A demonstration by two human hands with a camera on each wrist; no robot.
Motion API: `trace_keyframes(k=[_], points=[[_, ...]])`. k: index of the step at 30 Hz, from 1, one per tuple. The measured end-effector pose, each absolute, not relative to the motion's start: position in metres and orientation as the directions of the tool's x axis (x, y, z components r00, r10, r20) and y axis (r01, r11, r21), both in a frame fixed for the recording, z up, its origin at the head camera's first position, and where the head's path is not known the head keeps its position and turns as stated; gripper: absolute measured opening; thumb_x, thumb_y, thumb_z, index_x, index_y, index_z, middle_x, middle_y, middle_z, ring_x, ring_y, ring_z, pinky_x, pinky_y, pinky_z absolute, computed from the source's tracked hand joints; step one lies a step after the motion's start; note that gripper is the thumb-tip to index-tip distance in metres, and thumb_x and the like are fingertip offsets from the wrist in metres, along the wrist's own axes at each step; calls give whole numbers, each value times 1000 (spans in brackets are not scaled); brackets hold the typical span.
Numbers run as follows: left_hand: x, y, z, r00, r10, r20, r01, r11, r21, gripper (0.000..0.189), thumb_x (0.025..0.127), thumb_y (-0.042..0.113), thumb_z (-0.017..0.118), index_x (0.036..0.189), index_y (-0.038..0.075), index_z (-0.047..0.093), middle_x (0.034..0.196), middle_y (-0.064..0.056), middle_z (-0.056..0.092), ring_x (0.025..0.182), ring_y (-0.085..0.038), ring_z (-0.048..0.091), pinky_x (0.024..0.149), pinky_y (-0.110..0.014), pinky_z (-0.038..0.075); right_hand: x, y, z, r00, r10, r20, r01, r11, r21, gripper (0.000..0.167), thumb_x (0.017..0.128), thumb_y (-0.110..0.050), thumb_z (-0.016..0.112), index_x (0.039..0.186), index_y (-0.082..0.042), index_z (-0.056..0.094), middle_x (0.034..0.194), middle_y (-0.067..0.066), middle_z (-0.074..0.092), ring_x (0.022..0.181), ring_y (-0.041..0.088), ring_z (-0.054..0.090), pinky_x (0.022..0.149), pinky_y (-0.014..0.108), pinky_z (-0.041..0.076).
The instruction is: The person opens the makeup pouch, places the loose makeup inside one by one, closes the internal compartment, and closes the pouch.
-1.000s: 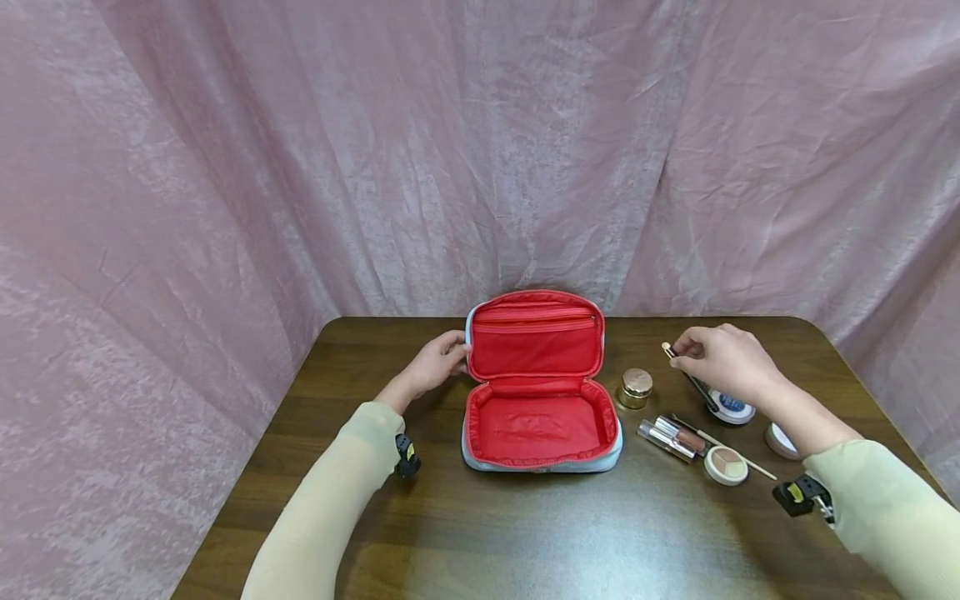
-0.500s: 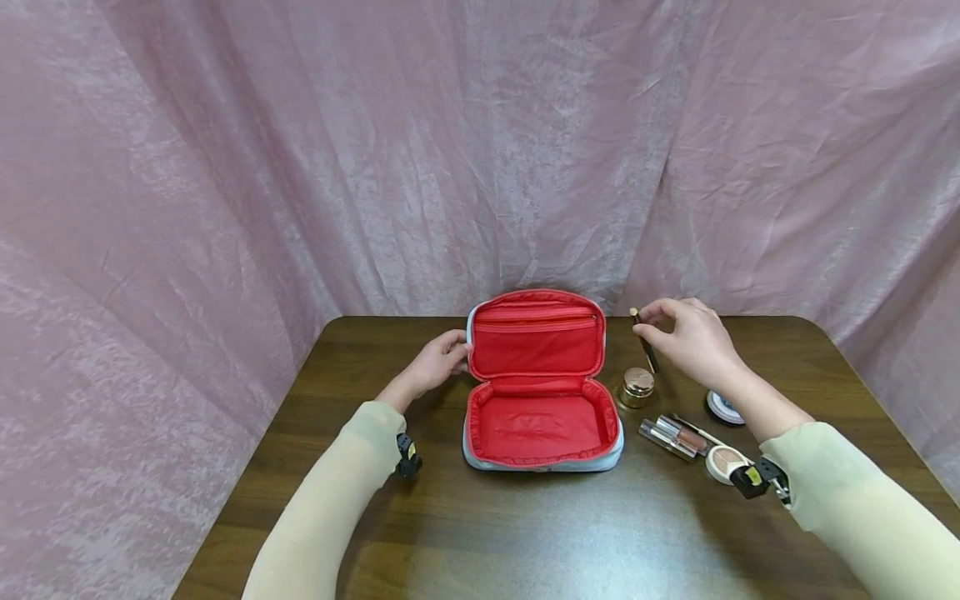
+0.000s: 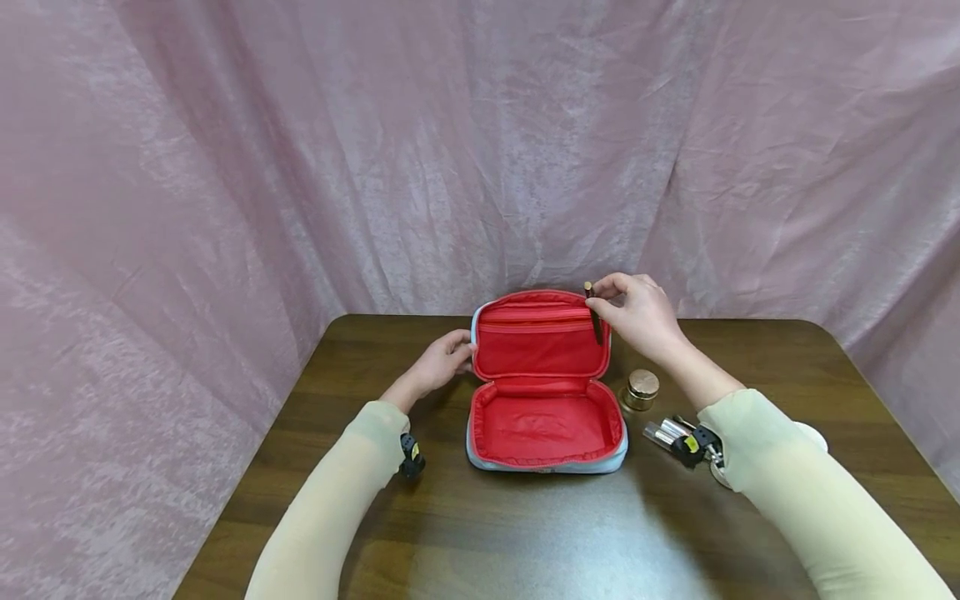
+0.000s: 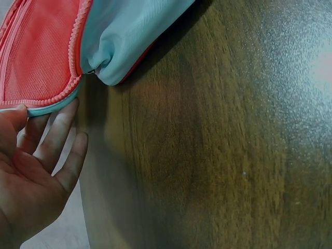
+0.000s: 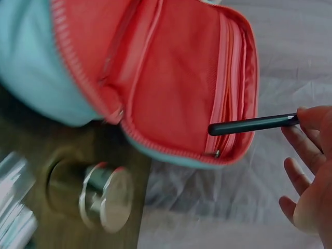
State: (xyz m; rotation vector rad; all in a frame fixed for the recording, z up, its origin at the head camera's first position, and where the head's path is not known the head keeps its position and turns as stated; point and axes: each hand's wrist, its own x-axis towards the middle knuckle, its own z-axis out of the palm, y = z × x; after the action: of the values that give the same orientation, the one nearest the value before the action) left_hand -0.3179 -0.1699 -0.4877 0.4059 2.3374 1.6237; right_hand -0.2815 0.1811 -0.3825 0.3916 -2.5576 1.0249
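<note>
Seen from the head view, a red-lined bag [image 3: 547, 429] stands unzipped on the worktop [image 3: 487, 533], its lid [image 3: 542, 354] raised before a pink curtain [image 3: 450, 150]. The left hand [image 3: 437, 364] has the lid's left edge in its grip. The right hand [image 3: 641, 312] pinches a dark stick [image 3: 596, 321], nearly upright with its gold end on top, in front of the lid's upper right part. A gold jar [image 3: 641, 389] stands just beside the bag on the right; near it lie clear tubes [image 3: 660, 435], partly hidden by a black wrist camera [image 3: 697, 447].

From the left wrist, the thumb lies over the lid's zipped rim and the other fingers reach behind it. The bag's outside is pale blue.

From the right wrist, thumb and fingers grip one end of the stick. Its free tip overlaps the lid's inner pocket; whether they touch I can't tell. The tubes are blurred at the view's left edge.
</note>
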Motion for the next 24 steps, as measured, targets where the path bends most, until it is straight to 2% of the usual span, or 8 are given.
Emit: trace_keyframes(k=[5,12,24], points=[[-316,-168,-487,-927,372,-47,86,334,939,29,110,16,50,135,2,55,112,-14,68,96,-24,70,99,-54,51,-288,163,-378,-893,-124,432,-390,692,-608,21,93,-25,75,106,-8,74,100,8,75,108,31,55,101,51,35],[-316,-166,-486,-926,373,-49,79,321,944,29,109,16,51,135,3,55,113,-15,67,96,-26,70,100,-54,51,-297,145,-373,-892,-106,440,-395,656,-643,22,93,-25,76,107,-8,73,101,6,74,111,29,56,104,50,34],[-315,-164,-486,-925,377,-40,97,338,936,28,109,16,51,133,1,55,112,-16,66,97,-27,69,99,-53,52,-307,129,-369,-923,-77,377,-346,591,-729,23,95,-25,74,110,-8,72,104,10,76,107,28,61,90,47,46]])
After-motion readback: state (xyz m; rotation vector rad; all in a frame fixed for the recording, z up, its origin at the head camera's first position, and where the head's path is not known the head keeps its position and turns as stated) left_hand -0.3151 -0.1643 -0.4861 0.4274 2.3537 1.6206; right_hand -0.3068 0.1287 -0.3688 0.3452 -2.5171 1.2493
